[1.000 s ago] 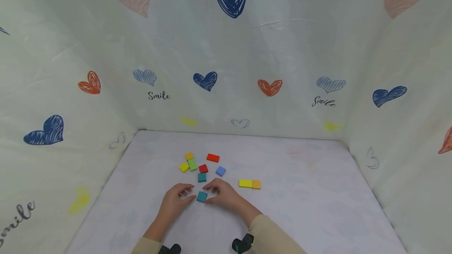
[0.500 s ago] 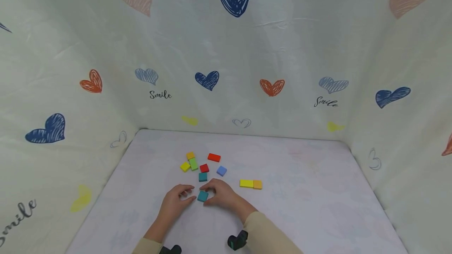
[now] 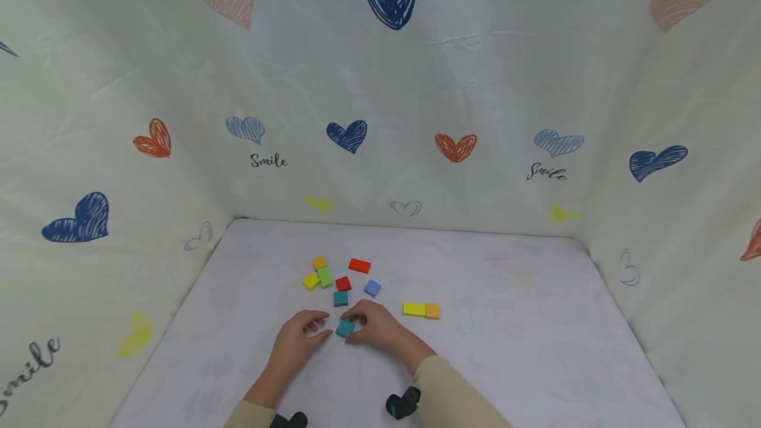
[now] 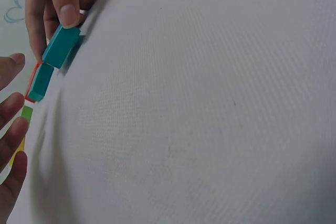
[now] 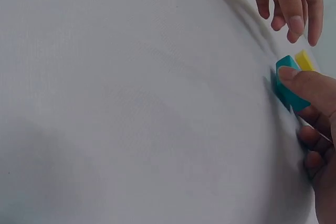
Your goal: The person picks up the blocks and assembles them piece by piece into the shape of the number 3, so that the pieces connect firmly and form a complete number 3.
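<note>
My right hand [image 3: 380, 327] pinches a teal block [image 3: 345, 328] between thumb and fingers. In the right wrist view the thumb lies on a face of this teal block [image 5: 290, 85], with fingers behind it. My left hand [image 3: 294, 339] is just left of the block, thumb and fingers apart with nothing between them. In the left wrist view the fingers of the left hand [image 4: 11, 129] are spread. Just beyond the hands a second teal block [image 3: 341, 298] lies on the table, with a small red block [image 3: 343, 283] right behind it.
Behind these lie a longer red block [image 3: 359, 265], a blue block [image 3: 372, 288], a green block [image 3: 324, 277], a yellow block [image 3: 310, 281] and an orange block [image 3: 320, 262]. To the right, a long yellow block [image 3: 413, 309] touches another orange block [image 3: 433, 311]. A patterned curtain [image 3: 392, 84] surrounds the table.
The teal block by my right hand has shifted slightly right and away from me and turned a little. My left hand has hardly moved.
</note>
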Available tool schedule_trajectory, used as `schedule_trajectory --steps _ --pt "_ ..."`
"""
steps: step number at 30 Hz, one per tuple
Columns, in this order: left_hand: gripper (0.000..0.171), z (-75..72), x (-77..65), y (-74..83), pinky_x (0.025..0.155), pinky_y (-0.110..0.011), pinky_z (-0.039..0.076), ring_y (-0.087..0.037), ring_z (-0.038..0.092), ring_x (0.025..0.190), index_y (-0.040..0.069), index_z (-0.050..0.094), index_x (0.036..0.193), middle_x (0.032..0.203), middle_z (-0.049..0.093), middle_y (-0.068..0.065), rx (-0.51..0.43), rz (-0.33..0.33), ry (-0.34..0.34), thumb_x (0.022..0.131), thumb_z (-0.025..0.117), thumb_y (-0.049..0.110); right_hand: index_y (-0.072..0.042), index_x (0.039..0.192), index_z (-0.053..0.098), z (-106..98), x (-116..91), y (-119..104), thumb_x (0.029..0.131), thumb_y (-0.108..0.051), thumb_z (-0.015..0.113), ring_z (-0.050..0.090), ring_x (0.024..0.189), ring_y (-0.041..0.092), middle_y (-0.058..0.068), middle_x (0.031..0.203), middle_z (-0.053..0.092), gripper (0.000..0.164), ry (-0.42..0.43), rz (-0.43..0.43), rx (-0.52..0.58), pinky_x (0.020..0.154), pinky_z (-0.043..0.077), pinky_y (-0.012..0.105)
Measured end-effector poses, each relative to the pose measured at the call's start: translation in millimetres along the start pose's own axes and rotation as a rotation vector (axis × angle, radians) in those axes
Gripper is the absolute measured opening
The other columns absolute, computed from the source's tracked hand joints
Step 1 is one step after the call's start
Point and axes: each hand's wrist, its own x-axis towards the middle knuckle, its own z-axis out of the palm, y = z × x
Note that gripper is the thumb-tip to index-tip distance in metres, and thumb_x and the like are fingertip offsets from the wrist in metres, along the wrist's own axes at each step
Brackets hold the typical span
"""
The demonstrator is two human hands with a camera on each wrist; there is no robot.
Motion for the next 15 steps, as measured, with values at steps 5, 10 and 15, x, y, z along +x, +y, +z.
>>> schedule_trajectory --steps 5,10,15 --pt "0.032 1.5 2.4 6.3 0.074 -0.031 0.049 -0.01 0.054 0.084 0.016 0.071 0.108 0.094 0.063 0.009 -0.004 0.02 -0.005 0.079 0.082 0.017 -0.023 0.115 0.071 -9.3 -5.9 2.9 0.081 -0.024 0.082 0.049 0.083 0.009 -0.015 0.094 0.057 0.037 0.029 0.014 -0.004 0.07 0.046 0.022" --pt "0.032 4.5 5.4 13.5 0.076 -0.031 0.051 -0.011 0.055 0.085 0.017 0.071 0.109 0.095 0.064 0.009 -0.019 0.023 -0.016 0.079 0.082 0.019 -0.021 0.116 0.071 -21.0 -12.1 3.2 0.08 -0.024 0.082 0.05 0.081 0.009 -0.014 0.092 0.058 0.038 0.067 0.022 -0.029 0.069 0.047 0.023" --pt "0.032 10.8 8.3 21.7 0.075 -0.03 0.051 -0.011 0.056 0.086 0.016 0.071 0.11 0.096 0.064 0.009 -0.033 0.063 -0.036 0.08 0.082 0.02 -0.018 0.116 0.071 -35.1 -18.3 6.7 0.079 -0.022 0.083 0.051 0.08 0.011 -0.012 0.094 0.059 0.039 0.123 0.021 -0.032 0.068 0.048 0.023"
